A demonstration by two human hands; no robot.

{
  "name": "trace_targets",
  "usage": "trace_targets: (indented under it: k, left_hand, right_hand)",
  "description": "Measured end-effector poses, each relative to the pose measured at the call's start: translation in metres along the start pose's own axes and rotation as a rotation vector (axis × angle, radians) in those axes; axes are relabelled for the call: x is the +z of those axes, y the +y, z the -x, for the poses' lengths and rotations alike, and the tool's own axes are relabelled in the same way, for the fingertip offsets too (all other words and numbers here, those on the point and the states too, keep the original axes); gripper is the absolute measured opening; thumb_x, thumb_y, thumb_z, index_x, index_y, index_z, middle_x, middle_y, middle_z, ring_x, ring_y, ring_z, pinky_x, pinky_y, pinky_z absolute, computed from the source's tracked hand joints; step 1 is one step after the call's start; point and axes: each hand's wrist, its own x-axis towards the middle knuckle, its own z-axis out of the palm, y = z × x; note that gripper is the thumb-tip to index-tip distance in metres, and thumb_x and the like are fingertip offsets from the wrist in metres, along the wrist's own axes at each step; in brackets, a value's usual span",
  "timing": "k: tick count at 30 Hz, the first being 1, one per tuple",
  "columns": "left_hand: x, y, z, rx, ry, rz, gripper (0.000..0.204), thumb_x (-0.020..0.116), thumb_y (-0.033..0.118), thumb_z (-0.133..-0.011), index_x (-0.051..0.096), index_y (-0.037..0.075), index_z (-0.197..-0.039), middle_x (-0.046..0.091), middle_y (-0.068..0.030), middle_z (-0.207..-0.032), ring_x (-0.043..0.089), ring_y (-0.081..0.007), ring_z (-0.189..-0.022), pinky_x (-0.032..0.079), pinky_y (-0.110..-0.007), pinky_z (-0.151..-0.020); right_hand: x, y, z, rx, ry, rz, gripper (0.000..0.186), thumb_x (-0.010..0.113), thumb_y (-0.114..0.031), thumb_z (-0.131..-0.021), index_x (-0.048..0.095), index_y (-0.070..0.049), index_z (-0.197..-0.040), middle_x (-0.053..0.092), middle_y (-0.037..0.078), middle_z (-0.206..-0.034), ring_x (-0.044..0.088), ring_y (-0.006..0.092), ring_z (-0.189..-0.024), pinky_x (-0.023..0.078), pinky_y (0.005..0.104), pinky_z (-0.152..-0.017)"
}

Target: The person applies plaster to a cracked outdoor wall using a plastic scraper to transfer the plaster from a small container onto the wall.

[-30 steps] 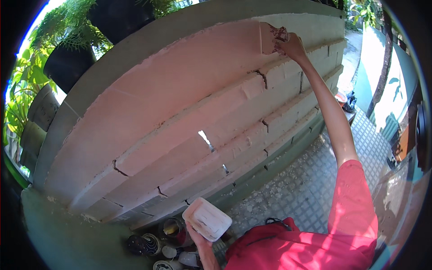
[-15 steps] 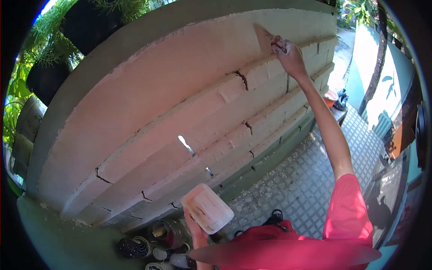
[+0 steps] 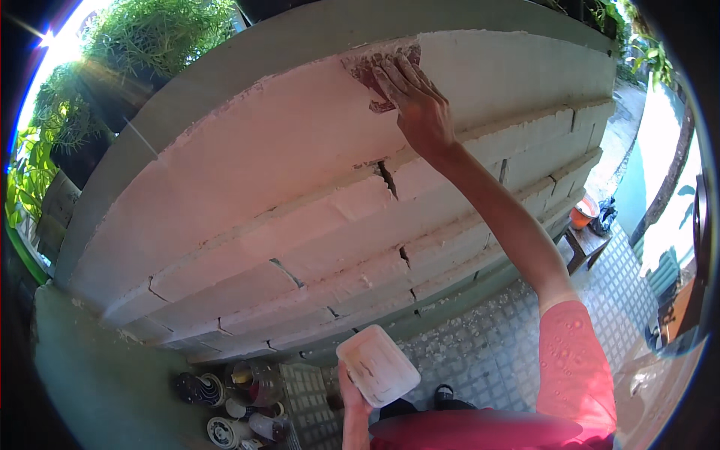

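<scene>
My right hand [image 3: 424,109] reaches up to the top band of the stepped wall [image 3: 247,154]. Its plaster-smeared fingers lie over a broad, flat, reddish-brown scraper [image 3: 366,73], pressing it against the pale surface just under the grey upper edge. The thumb is hidden. Low in front of my body, my left hand [image 3: 351,390] grips a white rectangular plastic tub [image 3: 382,367] by its left side. Whitish filler coats the tub's inside, with darker streaks at the bottom.
Cracks and gaps [image 3: 387,180] break the wall's ledges. Jars and cans [image 3: 225,433] stand on the floor at lower left. Potted plants [image 3: 150,45] line the wall's top. An orange bucket [image 3: 583,214] sits on a small bench [image 3: 587,244] at right. Debris dots the tiled floor.
My right hand has moved left and up along the wall, and the scraper now lies flatter beneath its fingers. The tub stays in my left hand. The whole view has shifted.
</scene>
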Motion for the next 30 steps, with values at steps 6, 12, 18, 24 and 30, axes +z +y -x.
trace_targets:
  k: [6, 12, 18, 24, 30]
  left_hand:
    - [0.009, -0.023, -0.053, -0.019, 0.035, -0.034, 0.060, 0.032, 0.052, -0.095, 0.042, 0.007, -0.134, 0.055, -0.0093, -0.123, 0.056, -0.0258, -0.110, 0.046, -0.041, -0.095]
    - [0.011, -0.021, -0.032, -0.049, 0.000, -0.054, 0.060, 0.030, 0.052, -0.096, 0.040, 0.008, -0.136, 0.053, -0.0079, -0.127, 0.053, -0.0252, -0.114, 0.044, -0.041, -0.098]
    - [0.033, -0.027, 0.029, 0.130, -0.185, -0.095, 0.058, 0.030, 0.051, -0.096, 0.040, 0.008, -0.136, 0.052, -0.0076, -0.128, 0.052, -0.0244, -0.115, 0.042, -0.039, -0.099]
    - [-0.022, -0.035, 0.126, 0.147, -0.147, 0.000, 0.051, 0.029, 0.044, -0.099, 0.045, 0.008, -0.131, 0.055, -0.0064, -0.125, 0.055, -0.0223, -0.112, 0.044, -0.037, -0.097]
    - [-0.053, -0.050, 0.176, 0.148, -0.150, -0.019, 0.053, 0.028, 0.045, -0.098, 0.045, 0.008, -0.131, 0.054, -0.0065, -0.126, 0.054, -0.0229, -0.113, 0.044, -0.037, -0.098]
  right_hand:
    - [0.023, 0.014, 0.026, -0.002, -0.195, 0.067, 0.052, 0.058, 0.004, -0.069, 0.058, -0.002, -0.120, 0.054, 0.017, -0.127, 0.049, 0.0336, -0.122, 0.043, 0.0381, -0.101]
    - [-0.028, 0.004, 0.044, 0.041, -0.469, 0.042, 0.039, 0.059, 0.001, -0.068, 0.062, 0.000, -0.106, 0.064, 0.022, -0.102, 0.063, 0.0364, -0.096, 0.054, 0.0418, -0.082]
    - [-0.116, 0.001, 0.028, -0.033, -0.689, -0.030, 0.017, 0.058, 0.001, -0.067, 0.063, -0.002, -0.083, 0.062, 0.020, -0.076, 0.063, 0.0390, -0.076, 0.052, 0.0467, -0.067]
    - [-0.190, -0.044, -0.006, 0.273, -0.574, -0.037, 0.021, 0.053, 0.006, -0.067, 0.064, 0.001, -0.084, 0.063, 0.024, -0.089, 0.061, 0.0405, -0.088, 0.051, 0.0467, -0.068]
    - [-0.160, -0.064, 0.028, 0.003, -0.271, -0.078, 0.019, 0.054, 0.006, -0.068, 0.064, -0.001, -0.083, 0.063, 0.021, -0.072, 0.063, 0.0405, -0.073, 0.052, 0.0486, -0.064]
